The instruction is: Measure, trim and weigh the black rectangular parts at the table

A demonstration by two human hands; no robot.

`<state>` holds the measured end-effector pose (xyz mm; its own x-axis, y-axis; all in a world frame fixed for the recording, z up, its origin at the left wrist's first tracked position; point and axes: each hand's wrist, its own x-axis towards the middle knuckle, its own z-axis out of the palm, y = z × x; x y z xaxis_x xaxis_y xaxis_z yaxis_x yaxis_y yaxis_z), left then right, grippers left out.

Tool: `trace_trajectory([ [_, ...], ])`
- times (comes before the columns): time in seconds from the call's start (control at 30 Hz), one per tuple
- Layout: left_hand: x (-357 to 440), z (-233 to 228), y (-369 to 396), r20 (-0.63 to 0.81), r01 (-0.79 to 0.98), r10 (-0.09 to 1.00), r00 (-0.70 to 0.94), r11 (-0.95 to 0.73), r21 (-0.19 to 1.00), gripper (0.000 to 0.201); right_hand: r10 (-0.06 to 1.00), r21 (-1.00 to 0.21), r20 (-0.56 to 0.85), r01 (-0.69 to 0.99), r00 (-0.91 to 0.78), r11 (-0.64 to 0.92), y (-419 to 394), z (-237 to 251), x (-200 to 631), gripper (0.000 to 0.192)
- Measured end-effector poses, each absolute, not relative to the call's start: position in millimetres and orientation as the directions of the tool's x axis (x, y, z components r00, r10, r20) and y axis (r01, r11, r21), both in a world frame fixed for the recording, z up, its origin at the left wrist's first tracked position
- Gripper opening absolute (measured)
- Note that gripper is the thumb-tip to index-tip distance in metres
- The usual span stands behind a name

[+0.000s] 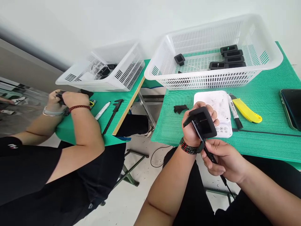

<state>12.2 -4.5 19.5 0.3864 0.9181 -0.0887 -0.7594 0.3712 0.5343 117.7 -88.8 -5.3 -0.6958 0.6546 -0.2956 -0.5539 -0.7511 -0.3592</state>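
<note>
- The black frame [211,121] is held near the white scale [222,108], cupped in the half-curled left hand [191,135].
- The caliper [210,154] is gripped in the right hand [227,158], fingers closed; it should be kept square and pressed lightly.

White scale [222,102] on green mat [265,122]; buttons [221,129] along near edge. Black-capped marker [233,108] beside scale; yellow cutter [248,111] to right of marker. Phone [293,108] farther right. Black scrap [180,109] left of scale. Adjacent wood-edged table [114,123]: white pen [102,110], black caliper [114,113], white basket [129,67] holding dark pieces [104,71]. Co-worker [25,172] in dark clothing seated there. Floor: stool [130,178], thin cable [151,158].
</note>
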Motion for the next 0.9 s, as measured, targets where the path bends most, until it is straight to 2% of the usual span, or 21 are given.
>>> trace_trajectory([
  [0.33,9.2,15.4,-3.2,-0.053,-0.775,0.908,0.415,0.383,0.502,0.023,0.682,-0.401,-0.313,-0.559,-0.661,-0.726,-90.2,-6.8,111.8,0.033],
  [0.6,10.5,16.5,-2.2,-0.067,-0.758,0.900,0.431,0.401,0.515,0.021,0.715,-0.440,-0.344,-0.569,-0.609,-0.695,-91.1,-9.9,105.0,0.046],
  [0.9,0.5,20.5,0.0,0.008,-0.757,0.894,0.447,0.374,0.537,0.025,0.684,-0.520,-0.201,-0.515,-0.701,-0.681,-83.2,-13.6,109.1,0.049],
])
